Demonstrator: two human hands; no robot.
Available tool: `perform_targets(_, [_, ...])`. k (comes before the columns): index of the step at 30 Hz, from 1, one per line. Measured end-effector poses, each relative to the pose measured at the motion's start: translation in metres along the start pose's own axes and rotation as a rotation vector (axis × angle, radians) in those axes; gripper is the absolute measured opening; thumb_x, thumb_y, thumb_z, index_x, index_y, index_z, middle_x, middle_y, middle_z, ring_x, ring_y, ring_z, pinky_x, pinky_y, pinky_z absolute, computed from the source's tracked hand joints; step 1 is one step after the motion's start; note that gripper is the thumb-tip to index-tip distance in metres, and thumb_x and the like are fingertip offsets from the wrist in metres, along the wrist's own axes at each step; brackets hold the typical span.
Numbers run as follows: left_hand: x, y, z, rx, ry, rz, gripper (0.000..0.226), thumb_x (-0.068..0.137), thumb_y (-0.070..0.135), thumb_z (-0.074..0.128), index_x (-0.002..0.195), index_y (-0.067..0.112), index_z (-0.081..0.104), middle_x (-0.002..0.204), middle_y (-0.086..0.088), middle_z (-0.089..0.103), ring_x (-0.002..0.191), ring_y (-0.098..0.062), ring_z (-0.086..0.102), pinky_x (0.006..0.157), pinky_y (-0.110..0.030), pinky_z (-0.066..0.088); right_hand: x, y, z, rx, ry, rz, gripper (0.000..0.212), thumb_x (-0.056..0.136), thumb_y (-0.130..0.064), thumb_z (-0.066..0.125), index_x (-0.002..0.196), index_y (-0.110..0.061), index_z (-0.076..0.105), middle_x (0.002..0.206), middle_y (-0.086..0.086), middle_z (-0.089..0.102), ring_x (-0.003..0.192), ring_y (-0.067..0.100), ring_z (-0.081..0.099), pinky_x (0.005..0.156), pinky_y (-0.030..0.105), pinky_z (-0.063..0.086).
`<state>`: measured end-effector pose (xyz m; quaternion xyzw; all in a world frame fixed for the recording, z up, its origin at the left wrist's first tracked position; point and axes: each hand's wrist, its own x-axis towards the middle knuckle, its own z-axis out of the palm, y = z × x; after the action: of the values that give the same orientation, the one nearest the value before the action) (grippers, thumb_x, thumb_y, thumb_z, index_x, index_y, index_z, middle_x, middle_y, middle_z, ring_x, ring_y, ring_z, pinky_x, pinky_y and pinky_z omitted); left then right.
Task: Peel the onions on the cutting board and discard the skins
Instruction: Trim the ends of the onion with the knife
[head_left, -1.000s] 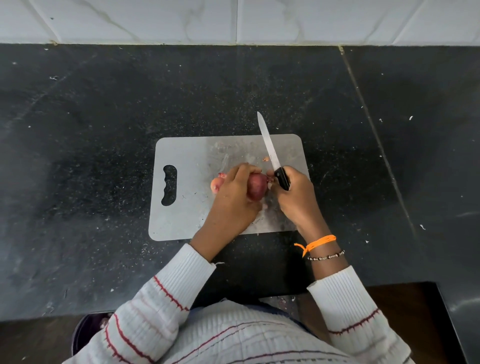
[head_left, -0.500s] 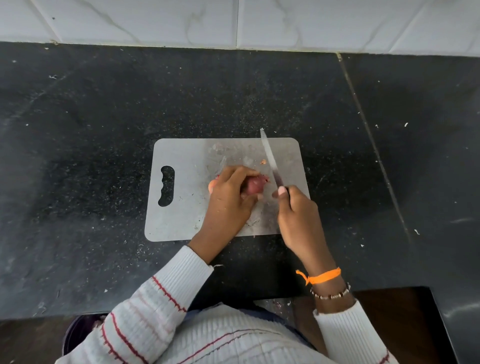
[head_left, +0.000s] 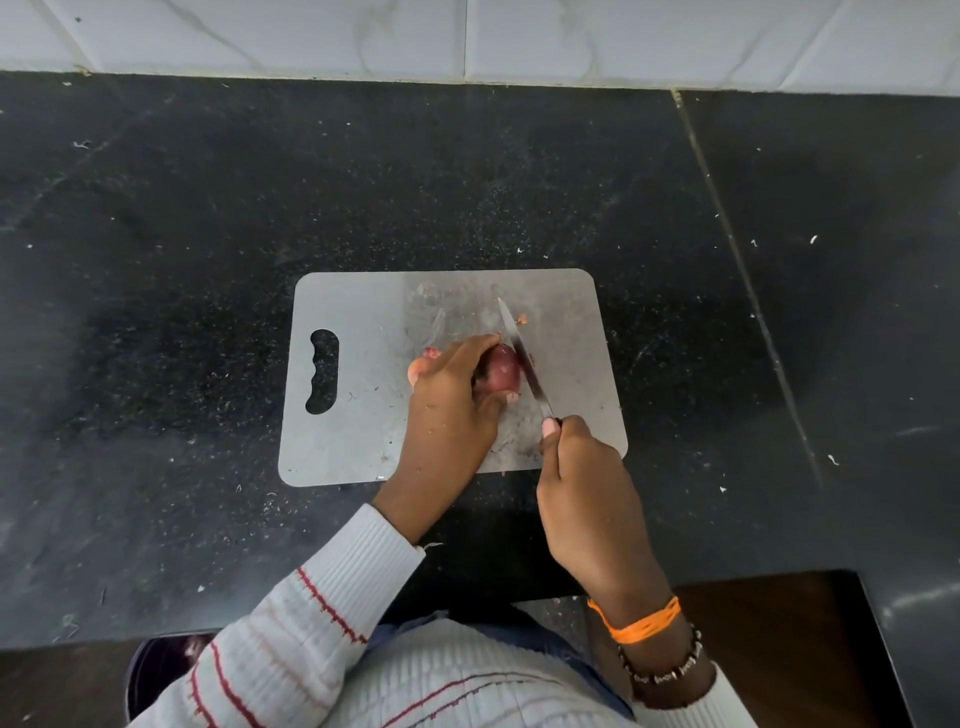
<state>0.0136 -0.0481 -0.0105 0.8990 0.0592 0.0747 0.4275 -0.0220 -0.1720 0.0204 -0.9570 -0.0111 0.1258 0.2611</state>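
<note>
A grey cutting board (head_left: 363, 312) lies on the black counter. On it my left hand (head_left: 452, 410) grips a red onion (head_left: 503, 370), fingers curled over its top. A second, paler onion (head_left: 420, 367) peeks out to the left of that hand, mostly hidden. My right hand (head_left: 587, 488) grips the handle of a knife (head_left: 522, 358), with the thumb near the base of the blade. The blade lies against the right end of the red onion, tip pointing away from me. A small scrap of skin (head_left: 522, 319) lies by the blade tip.
The black stone counter (head_left: 208, 208) surrounds the board, dusted with small flecks. A white tiled wall (head_left: 467, 36) runs along the back. A dark round bin (head_left: 156, 670) shows below the counter edge at lower left, partly behind my sleeve.
The knife has come down from an upright hold to lie against the onion's right end. My right hand drew back toward me. My left hand kept its grip on the onion.
</note>
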Motion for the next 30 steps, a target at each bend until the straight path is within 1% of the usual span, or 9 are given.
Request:
perform_targets(2, [-0.001,0.002,0.0,0.015,0.011,0.023,0.052,0.071,0.002,0.074,0.121,0.006,0.059,0.116,-0.008,0.064,0.107,-0.02,0.056,0.086,0.005,0.023,-0.001,-0.004,-0.002,-0.01,-0.016,0.017,0.022,0.101,-0.033,0.025,0.092,-0.02,0.04,0.071,-0.003,0.053,0.061,0.015,0.055,0.052,0.027,0.04])
perform_targets(4, [0.0,0.003,0.001,0.021,0.018,0.043,0.052,0.07,-0.003,0.072,0.12,0.0,0.059,0.117,-0.014,0.063,0.106,-0.021,0.056,0.086,0.01,0.019,-0.006,-0.008,-0.004,-0.041,-0.028,0.032,0.022,0.101,-0.033,0.024,0.094,-0.02,0.041,0.078,0.0,0.057,0.069,0.019,0.061,0.057,0.031,0.046])
perform_targets(7, [-0.001,0.001,0.003,0.027,0.035,0.055,0.052,0.07,-0.007,0.07,0.12,-0.003,0.057,0.117,-0.015,0.062,0.103,-0.005,0.049,0.088,0.009,0.02,-0.006,-0.013,-0.005,-0.073,-0.045,0.05,0.022,0.101,-0.031,0.025,0.1,-0.017,0.042,0.08,0.0,0.054,0.071,0.019,0.057,0.056,0.028,0.039])
perform_targets(11, [-0.002,-0.001,0.004,0.011,0.023,0.076,0.054,0.068,-0.008,0.071,0.119,0.0,0.059,0.115,-0.011,0.063,0.103,-0.008,0.051,0.093,-0.007,0.034,0.022,-0.015,-0.002,-0.088,-0.131,0.087,0.018,0.101,-0.021,0.031,0.105,-0.011,0.046,0.099,0.01,0.059,0.095,0.032,0.059,0.067,0.031,0.035])
perform_targets(12, [-0.001,-0.002,0.004,0.009,0.031,0.06,0.052,0.07,-0.005,0.071,0.12,0.002,0.058,0.115,-0.009,0.063,0.103,-0.007,0.052,0.092,-0.012,0.039,0.023,-0.015,-0.002,-0.083,-0.157,0.092,0.018,0.1,-0.02,0.032,0.105,-0.01,0.046,0.098,0.01,0.058,0.097,0.033,0.058,0.068,0.032,0.036])
perform_targets(16, [-0.001,-0.001,0.0,-0.033,0.011,-0.011,0.052,0.077,0.005,0.07,0.126,0.004,0.055,0.12,-0.006,0.061,0.105,-0.008,0.049,0.091,-0.01,0.036,0.01,-0.013,0.002,-0.122,-0.156,0.091,0.024,0.102,-0.027,0.027,0.106,-0.012,0.045,0.099,0.01,0.062,0.092,0.03,0.062,0.067,0.034,0.041])
perform_targets(22, [0.0,0.003,-0.001,-0.058,-0.022,-0.081,0.057,0.074,0.006,0.073,0.128,0.009,0.054,0.126,-0.001,0.058,0.118,-0.017,0.049,0.102,-0.028,0.04,0.033,-0.002,0.004,-0.12,-0.025,0.064,0.028,0.102,-0.029,0.026,0.105,-0.009,0.045,0.099,0.014,0.061,0.093,0.036,0.06,0.065,0.033,0.033])
perform_targets(26, [-0.002,0.004,-0.002,-0.114,-0.022,-0.113,0.053,0.071,0.006,0.076,0.119,0.015,0.055,0.113,0.005,0.054,0.11,-0.02,0.051,0.091,-0.027,0.046,0.039,0.005,-0.005,0.131,0.073,0.081,0.028,0.101,-0.032,0.031,0.088,-0.011,0.046,0.071,0.001,0.052,0.066,0.025,0.052,0.053,0.032,0.031])
perform_targets(30, [-0.002,0.008,-0.004,0.05,-0.009,0.018,0.048,0.074,0.016,0.074,0.118,0.018,0.055,0.113,-0.002,0.054,0.1,-0.02,0.053,0.083,-0.036,0.049,0.043,0.009,-0.006,0.228,0.001,0.092,0.023,0.098,-0.029,0.041,0.087,-0.011,0.05,0.071,0.0,0.052,0.068,0.022,0.054,0.059,0.03,0.038])
